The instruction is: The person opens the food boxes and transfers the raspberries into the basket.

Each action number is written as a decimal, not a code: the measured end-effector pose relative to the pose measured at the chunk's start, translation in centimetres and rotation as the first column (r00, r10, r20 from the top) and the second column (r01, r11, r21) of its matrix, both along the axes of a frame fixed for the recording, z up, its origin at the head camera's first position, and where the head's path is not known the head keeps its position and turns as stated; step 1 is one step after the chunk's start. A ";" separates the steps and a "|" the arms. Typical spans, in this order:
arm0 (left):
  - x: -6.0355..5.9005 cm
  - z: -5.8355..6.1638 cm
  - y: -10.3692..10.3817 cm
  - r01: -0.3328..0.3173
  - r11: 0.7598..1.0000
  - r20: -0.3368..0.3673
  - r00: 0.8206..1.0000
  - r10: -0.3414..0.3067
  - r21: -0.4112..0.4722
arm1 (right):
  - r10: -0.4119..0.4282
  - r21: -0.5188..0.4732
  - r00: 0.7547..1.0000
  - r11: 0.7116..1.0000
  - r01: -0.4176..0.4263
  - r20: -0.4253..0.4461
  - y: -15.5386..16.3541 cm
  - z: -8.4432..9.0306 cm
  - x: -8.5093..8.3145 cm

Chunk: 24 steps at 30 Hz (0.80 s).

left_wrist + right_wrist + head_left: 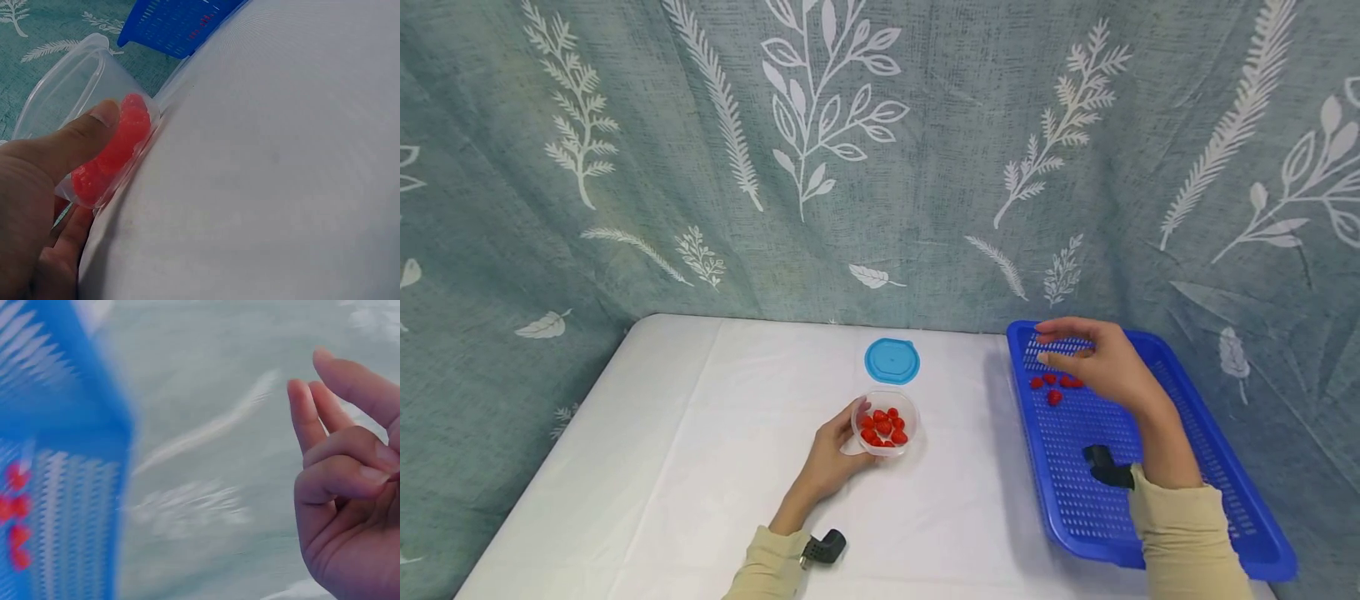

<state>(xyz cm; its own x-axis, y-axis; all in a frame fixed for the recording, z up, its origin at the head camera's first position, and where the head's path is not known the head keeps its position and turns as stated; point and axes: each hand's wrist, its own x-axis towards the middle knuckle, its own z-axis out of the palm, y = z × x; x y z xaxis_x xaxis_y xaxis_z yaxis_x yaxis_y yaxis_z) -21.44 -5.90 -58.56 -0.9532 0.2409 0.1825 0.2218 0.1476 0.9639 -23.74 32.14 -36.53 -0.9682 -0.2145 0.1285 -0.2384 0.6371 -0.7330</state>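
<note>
On the white table my left hand [835,457] grips a clear plastic tub [913,415] by its left side, thumb on the near wall in the left wrist view. Several small red berry-like pieces [883,427] lie in the bottom of the tub. My right hand [1097,358] hovers over the far part of a blue plastic basket [1075,533], thumb and forefinger apart and nothing between them. In the right wrist view some of its other fingers [340,478] are curled in. A few more red pieces [1055,397] lie in the basket, below and beside this hand.
A round blue lid [892,361] lies flat on the table [722,417] just beyond the tub. Behind the table hangs a grey-green cloth [925,167] with white leaf prints. The basket's raised rim runs along the table's right side.
</note>
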 end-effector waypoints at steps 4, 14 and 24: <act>0.1 0.0 0.0 0.002 1.000 -0.003 1.000 -0.002 0.010 | -0.012 -0.061 0.999 0.998 0.010 -0.037 -2.3 2.0 2.8; 0.1 0.3 0.4 -0.034 0.999 0.025 0.999 0.035 -0.019 | -0.039 -0.161 0.996 0.987 0.025 -0.086 -8.4 1.2 4.7; 0.1 0.3 0.1 0.003 1.000 -0.002 1.000 -0.003 -0.003 | 0.062 -0.105 0.998 0.993 -0.059 0.018 -14.4 -5.7 3.3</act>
